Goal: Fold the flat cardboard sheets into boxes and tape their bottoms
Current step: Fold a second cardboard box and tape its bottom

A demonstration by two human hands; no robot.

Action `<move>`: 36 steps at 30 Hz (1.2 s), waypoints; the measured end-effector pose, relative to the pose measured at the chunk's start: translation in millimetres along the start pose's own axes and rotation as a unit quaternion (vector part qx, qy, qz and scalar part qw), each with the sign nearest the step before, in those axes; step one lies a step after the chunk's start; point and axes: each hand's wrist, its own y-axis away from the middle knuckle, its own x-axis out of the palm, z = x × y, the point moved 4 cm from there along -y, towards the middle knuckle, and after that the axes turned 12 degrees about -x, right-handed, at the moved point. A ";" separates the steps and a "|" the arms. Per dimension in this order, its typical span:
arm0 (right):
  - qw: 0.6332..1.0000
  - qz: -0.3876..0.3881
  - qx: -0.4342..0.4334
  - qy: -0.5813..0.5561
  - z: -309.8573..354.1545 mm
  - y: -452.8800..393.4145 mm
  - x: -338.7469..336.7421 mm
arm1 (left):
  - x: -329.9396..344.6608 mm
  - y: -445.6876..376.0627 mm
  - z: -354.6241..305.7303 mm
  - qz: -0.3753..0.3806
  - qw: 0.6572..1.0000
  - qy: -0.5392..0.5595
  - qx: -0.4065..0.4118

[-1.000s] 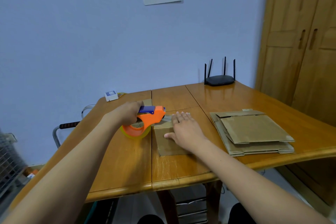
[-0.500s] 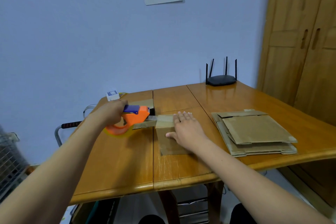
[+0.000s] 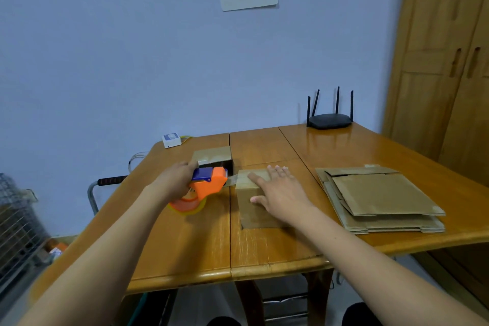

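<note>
Router (image 3: 329, 120) at back, flat sheets (image 3: 381, 200) rt of box (image 3: 251, 198).

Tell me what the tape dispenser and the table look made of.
Tape dispenser: seemingly moulded plastic, flat uniform orange and blue, smooth. Table: apparently varnished wood, with visible grain, plank seams and glossy reflections.

A glossy wooden table (image 3: 264, 254) stands against a pale blue wall (image 3: 105, 47), a wooden wardrobe (image 3: 444, 61) at right.
</note>
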 end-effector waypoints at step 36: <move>0.997 0.056 -0.049 -0.013 4.5 -32.0 -3.2 | 30.5 -7.2 5.4 0.038 0.999 0.022 -0.006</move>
